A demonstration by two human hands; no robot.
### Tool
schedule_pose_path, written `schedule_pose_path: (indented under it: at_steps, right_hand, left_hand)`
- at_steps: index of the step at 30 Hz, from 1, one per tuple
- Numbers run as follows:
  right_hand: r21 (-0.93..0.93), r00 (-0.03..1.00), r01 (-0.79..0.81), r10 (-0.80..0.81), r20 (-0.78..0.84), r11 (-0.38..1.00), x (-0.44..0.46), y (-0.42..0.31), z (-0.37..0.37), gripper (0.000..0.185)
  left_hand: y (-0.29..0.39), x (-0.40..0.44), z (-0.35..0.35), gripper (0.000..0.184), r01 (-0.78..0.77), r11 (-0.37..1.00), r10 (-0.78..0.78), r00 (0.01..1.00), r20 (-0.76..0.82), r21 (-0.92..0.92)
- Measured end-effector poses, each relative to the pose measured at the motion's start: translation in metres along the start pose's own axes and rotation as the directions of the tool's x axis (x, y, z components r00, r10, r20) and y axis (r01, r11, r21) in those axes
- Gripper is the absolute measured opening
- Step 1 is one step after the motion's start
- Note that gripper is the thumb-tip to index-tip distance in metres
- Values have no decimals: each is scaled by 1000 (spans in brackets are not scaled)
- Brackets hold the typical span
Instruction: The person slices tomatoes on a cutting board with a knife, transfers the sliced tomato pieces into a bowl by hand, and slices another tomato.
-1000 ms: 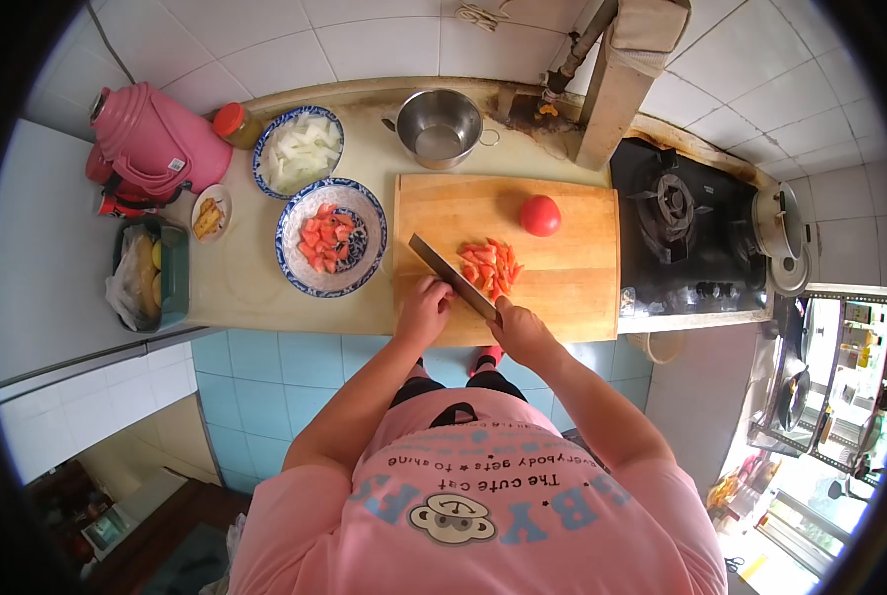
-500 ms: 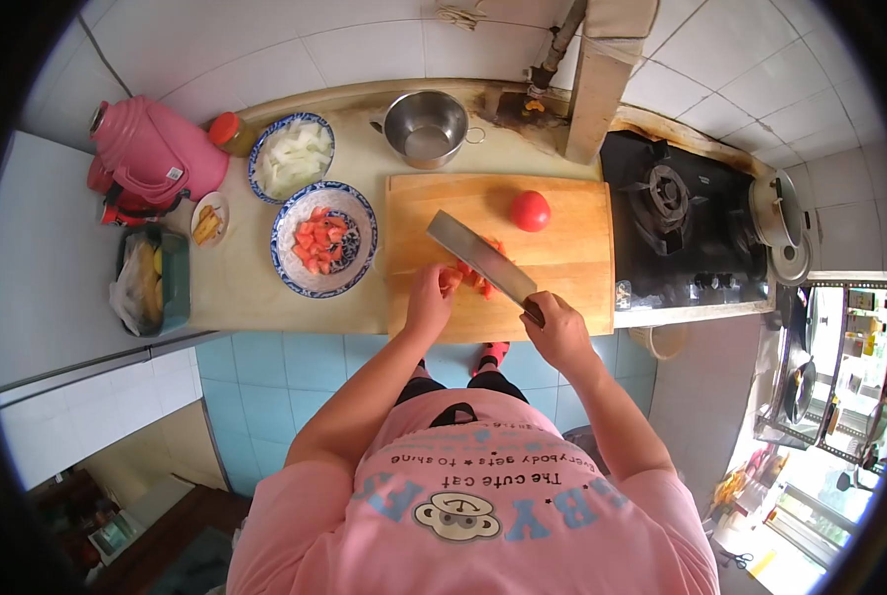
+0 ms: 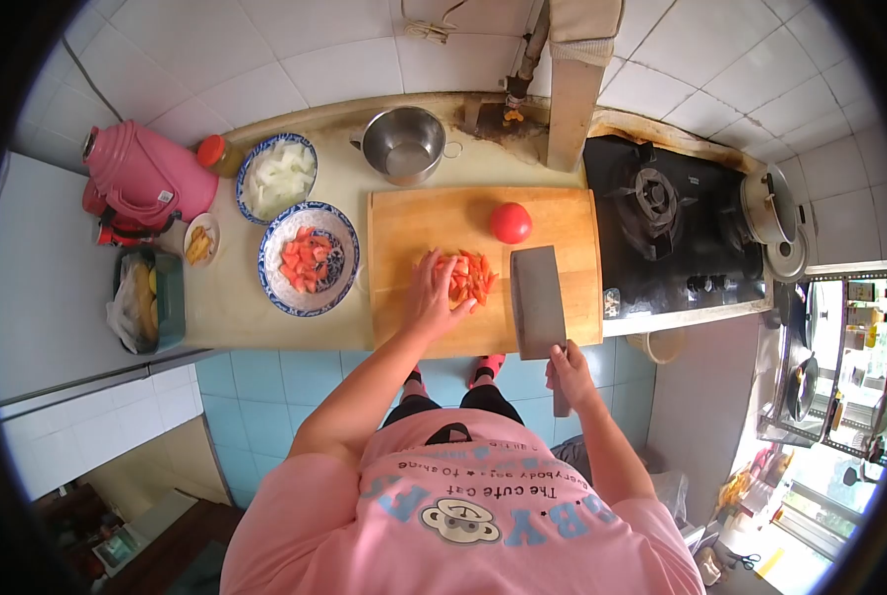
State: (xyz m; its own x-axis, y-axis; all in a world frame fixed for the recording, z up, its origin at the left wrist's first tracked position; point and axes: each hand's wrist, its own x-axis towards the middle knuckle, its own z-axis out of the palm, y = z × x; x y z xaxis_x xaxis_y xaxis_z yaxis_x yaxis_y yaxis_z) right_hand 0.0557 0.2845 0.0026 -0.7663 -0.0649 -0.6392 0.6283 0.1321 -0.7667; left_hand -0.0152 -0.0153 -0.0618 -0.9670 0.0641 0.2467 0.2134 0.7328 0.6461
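Note:
A pile of chopped tomato [image 3: 475, 279] lies on the wooden cutting board [image 3: 404, 213]. My left hand [image 3: 434, 299] rests at the pile's left edge, thumb and fingers spread apart and touching the pieces. In my right hand [image 3: 570, 375] is the handle of a cleaver [image 3: 538, 302], its broad blade over the board's right side, apart from the pile. One whole tomato [image 3: 510, 223] sits toward the back of the board. To the left, a blue-and-white bowl [image 3: 346, 230] contains cut tomato pieces [image 3: 306, 260].
Behind the bowl is a plate of pale sliced vegetable [image 3: 280, 177]. A steel pot [image 3: 402, 145] stands behind the board. The gas stove [image 3: 696, 233] adjoins the board's right side. A pink thermos [image 3: 156, 174], a jar [image 3: 219, 155] and a small dish [image 3: 201, 240] occupy the left.
The cleaver has moved right, off the chopped tomato, and turned more upright in view. My left hand has spread its fingers beside the pile. The whole view has shifted slightly.

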Motion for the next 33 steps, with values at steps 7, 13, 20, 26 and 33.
schedule_pose_path:
  at_steps: [7, 13, 20, 26, 33]
  right_hand:
    - [121, 998, -34, 27, 61, 992, 20, 16, 25, 27]
    - [147, 999, -9, 2, 45, 989, 23, 28, 52, 22]
    - [141, 998, -17, 8, 68, 990, 24, 30, 80, 19]
    - [93, 998, -19, 14, 57, 996, 24, 26, 101, 17]
    - [141, 1000, -12, 7, 30, 990, 26, 34, 130, 18]
  left_hand:
    - [8, 21, 7, 81, -44, 997, 39, 996, 85, 64]
    - [12, 25, 14, 77, -107, 990, 106, 994, 16, 89]
    - [12, 28, 14, 73, -115, 993, 116, 992, -57, 23]
    - [12, 30, 13, 70, -114, 993, 110, 989, -97, -35]
    - [6, 27, 15, 67, -82, 992, 66, 986, -156, -95]
